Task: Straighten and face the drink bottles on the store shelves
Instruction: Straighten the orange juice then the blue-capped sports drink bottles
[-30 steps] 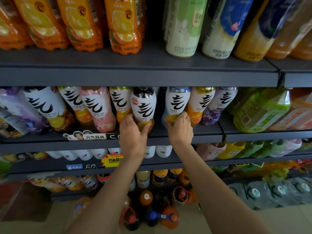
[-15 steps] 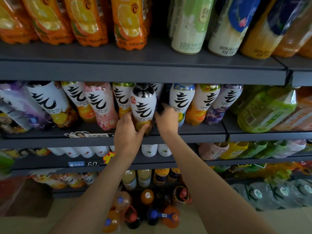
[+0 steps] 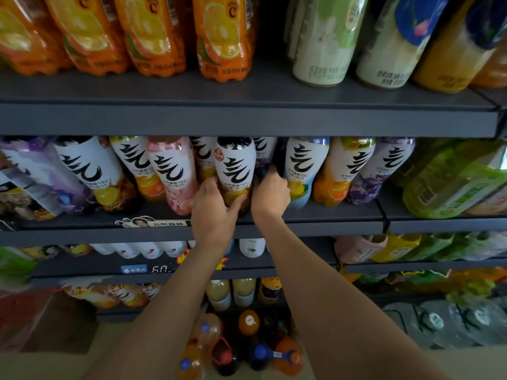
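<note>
The left hand [image 3: 212, 208] curled its grip round the base of a white-labelled bottle [image 3: 236, 171] on the middle shelf [image 3: 301, 224]. The right hand [image 3: 271, 193] gripped a dark bottle [image 3: 278, 157] just behind (label hidden), fingers curled.

Four orange drink bottles [image 3: 222, 37] stand on the top shelf [image 3: 247, 119]. Two hands [image 3: 214, 212] reach the middle row.

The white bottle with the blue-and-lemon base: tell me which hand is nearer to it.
Right. The right hand reaches into the gap directly left of the blue-and-lemon bottle, right beside it. The left hand grips the black-capped bottle, one bottle further left.
</note>
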`<action>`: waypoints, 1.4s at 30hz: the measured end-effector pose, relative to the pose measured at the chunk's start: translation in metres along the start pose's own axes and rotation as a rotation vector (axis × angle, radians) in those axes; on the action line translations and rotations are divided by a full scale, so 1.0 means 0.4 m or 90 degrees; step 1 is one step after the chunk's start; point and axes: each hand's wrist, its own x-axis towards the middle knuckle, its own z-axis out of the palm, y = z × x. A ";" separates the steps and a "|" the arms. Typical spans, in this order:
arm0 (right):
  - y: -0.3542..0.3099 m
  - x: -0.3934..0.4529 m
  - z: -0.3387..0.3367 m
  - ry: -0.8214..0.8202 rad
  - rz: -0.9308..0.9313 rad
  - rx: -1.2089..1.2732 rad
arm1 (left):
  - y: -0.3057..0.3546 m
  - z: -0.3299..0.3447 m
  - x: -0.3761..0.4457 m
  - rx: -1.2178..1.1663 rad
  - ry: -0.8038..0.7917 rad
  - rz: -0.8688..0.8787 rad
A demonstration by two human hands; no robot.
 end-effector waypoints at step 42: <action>0.043 -0.152 -0.070 -0.027 -0.253 0.093 | -0.032 -0.073 -0.053 -0.052 0.184 -0.040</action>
